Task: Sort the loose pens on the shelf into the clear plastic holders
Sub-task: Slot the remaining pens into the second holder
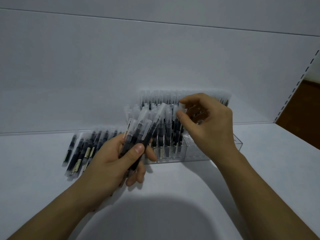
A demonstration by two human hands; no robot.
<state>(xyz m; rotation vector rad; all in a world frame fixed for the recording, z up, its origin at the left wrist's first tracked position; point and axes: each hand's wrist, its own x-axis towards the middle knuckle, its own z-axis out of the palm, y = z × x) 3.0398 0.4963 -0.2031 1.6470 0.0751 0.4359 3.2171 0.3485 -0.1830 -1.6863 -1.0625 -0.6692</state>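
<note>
Left hand (110,163) grips pen bundle (138,134); right hand (207,125) pinches 1 pen (182,106) over holder (194,155) near back wall (155,66).

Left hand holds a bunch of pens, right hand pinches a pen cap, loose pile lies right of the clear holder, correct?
Not quite: in the head view the loose pile lies left of the clear holder, not right. The left hand does hold a bunch of pens and the right hand pinches a pen cap.

Shop shelving (190,179) (slotted upright (297,84), stocked pens (166,139))
</note>
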